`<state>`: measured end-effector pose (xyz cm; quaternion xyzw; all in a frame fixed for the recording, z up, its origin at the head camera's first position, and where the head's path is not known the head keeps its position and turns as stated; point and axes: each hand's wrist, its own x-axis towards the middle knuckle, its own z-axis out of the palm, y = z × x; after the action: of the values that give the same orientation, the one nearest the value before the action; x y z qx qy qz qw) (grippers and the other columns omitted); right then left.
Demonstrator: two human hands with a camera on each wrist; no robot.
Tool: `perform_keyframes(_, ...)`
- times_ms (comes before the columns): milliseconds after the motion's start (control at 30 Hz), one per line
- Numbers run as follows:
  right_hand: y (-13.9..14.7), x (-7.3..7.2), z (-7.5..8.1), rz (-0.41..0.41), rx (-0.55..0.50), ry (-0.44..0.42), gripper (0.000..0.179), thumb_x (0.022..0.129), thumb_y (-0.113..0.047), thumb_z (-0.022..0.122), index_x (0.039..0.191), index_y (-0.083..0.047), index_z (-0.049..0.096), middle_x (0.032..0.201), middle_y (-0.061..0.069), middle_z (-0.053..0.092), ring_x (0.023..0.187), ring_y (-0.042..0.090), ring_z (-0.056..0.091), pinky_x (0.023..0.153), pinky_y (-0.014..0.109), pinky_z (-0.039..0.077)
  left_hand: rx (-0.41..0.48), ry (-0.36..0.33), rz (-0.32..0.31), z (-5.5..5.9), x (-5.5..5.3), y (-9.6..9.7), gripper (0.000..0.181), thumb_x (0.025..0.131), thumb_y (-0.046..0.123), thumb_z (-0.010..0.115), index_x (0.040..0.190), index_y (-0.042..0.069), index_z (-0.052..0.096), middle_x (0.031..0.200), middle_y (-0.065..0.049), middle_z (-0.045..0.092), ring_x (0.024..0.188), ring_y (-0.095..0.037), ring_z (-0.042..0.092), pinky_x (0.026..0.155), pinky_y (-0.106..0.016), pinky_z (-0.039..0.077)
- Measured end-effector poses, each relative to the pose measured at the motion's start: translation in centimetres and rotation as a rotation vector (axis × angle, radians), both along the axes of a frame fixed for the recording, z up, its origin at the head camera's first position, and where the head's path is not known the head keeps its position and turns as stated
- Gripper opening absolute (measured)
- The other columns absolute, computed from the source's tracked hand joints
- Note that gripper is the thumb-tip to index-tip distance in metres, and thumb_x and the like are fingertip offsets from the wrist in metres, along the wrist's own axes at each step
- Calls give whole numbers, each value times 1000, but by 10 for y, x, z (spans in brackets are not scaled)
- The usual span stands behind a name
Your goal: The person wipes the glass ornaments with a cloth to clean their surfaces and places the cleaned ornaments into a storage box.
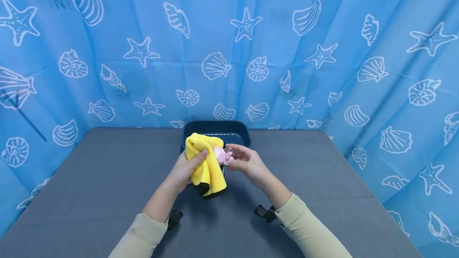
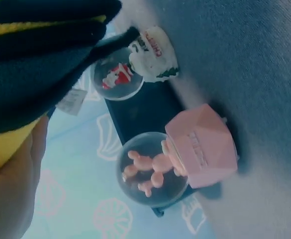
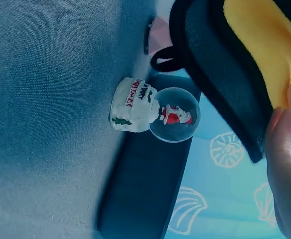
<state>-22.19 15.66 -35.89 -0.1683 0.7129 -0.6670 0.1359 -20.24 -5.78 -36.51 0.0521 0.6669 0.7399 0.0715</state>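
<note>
My left hand grips a yellow cloth with a dark underside and black edging, bunched against a pink-based snow globe. This globe lies sideways in the air, its clear ball pointing right. Fingers and thumb of my right hand pinch it at the ball end. Below the hands, a second pink snow globe with a balloon-dog figure inside stands upright on the table. Beside it is a white-based Christmas snow globe with a Santa figure. The hanging cloth mostly hides both from the head view.
A dark blue bin stands at the back of the grey table, just behind the snow globes. Behind the table hangs a blue curtain printed with shells and starfish. Black straps hang under both wrists.
</note>
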Motion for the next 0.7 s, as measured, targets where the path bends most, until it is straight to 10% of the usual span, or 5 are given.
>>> perform_keyframes(700,5,4,0,62,-90,-84,51,98,-10,56,142,8,38,108,4,59,91,15,62,83,31,53,-12,38,194,1,0,5,42,94,19,67,126,2,47,107,-12,56,89,-19,60,80,-31,51)
